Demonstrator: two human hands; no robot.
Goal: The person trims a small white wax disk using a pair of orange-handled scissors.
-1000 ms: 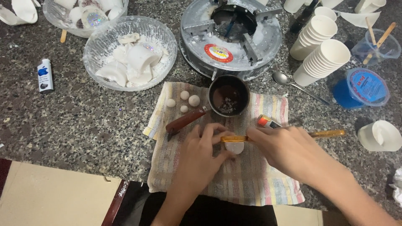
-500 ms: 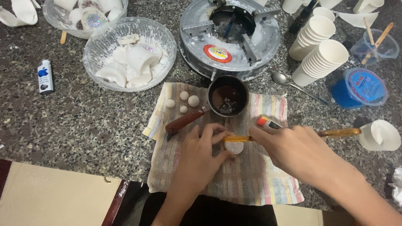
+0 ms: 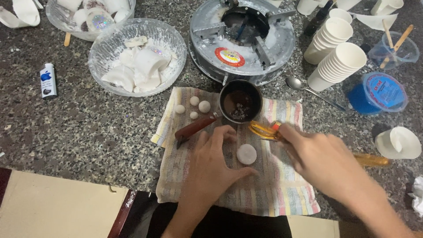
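Observation:
A round white wax disc [image 3: 246,154] lies on a striped towel [image 3: 264,189]. My left hand [image 3: 213,165] rests on the towel just left of the disc, fingers spread around it, holding nothing. My right hand [image 3: 321,158] grips a long amber translucent ruler [image 3: 263,130], whose far end lifts toward a small dark pot [image 3: 240,102] with a brown handle [image 3: 194,128]. The ruler's other end [image 3: 372,159] sticks out past my wrist. Several small white balls [image 3: 194,106] sit at the towel's top left.
Glass bowls of white wax pieces [image 3: 136,55] stand at the back left, a round metal burner [image 3: 242,37] at the back centre. Stacked paper cups [image 3: 337,57], a spoon [image 3: 313,91], a blue lidded tub [image 3: 381,92] and a lighter [image 3: 47,79] lie around.
The ruler has come off the white disc and swung up toward the pot. My left fingers have let go of the disc and spread out.

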